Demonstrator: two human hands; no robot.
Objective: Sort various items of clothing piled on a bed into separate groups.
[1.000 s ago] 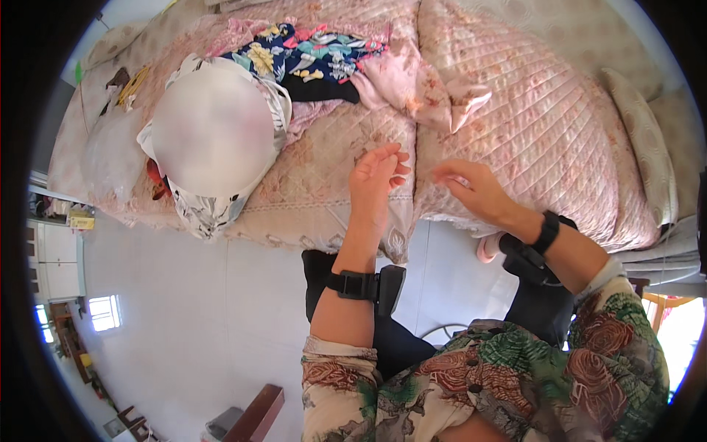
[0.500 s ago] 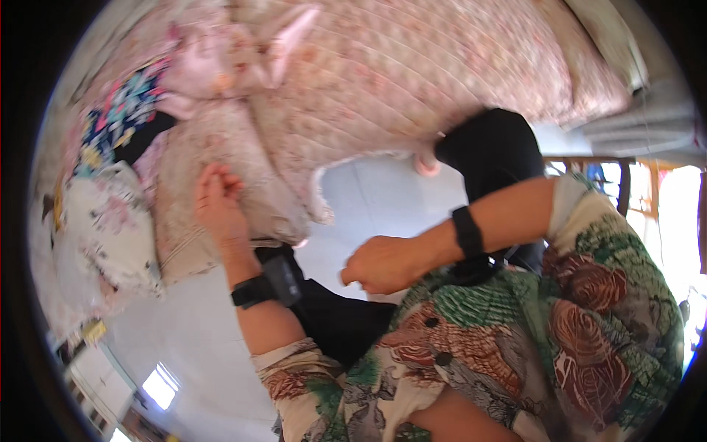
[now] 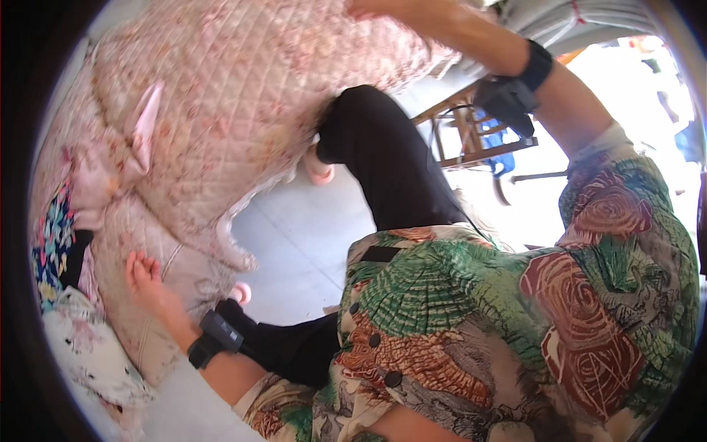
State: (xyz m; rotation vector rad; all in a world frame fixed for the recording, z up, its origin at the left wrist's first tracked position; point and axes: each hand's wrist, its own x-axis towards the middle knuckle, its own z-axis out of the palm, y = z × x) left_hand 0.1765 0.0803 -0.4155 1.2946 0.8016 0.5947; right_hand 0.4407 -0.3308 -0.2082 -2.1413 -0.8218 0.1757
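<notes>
A pink floral quilted bedspread [image 3: 236,96] covers the bed before me, its scalloped edge hanging down beside my knee. My left hand [image 3: 151,283] is over the bedspread's lower left part, palm up with the fingers loosely apart and nothing in them. At the top of the view, my right hand [image 3: 374,9] reaches over the far part of the bedspread. It is partly cut off by the picture's edge and blurred, so its fingers cannot be made out. A crumpled pink cloth [image 3: 110,169] lies on the bed between the hands, one fold standing up.
Beside my left hand lie a dark flowered cloth [image 3: 53,239], a black cloth [image 3: 76,258] and a white flowered pillow [image 3: 96,350]. My black-trousered knee [image 3: 361,125] presses against the bed's edge. A wooden chair-like frame [image 3: 471,132] stands to the right, under my right forearm.
My right hand has swung from in front of my body up and away over the bedspread. The view has turned rightward; my left hand stays low over the bedspread with its fingers apart.
</notes>
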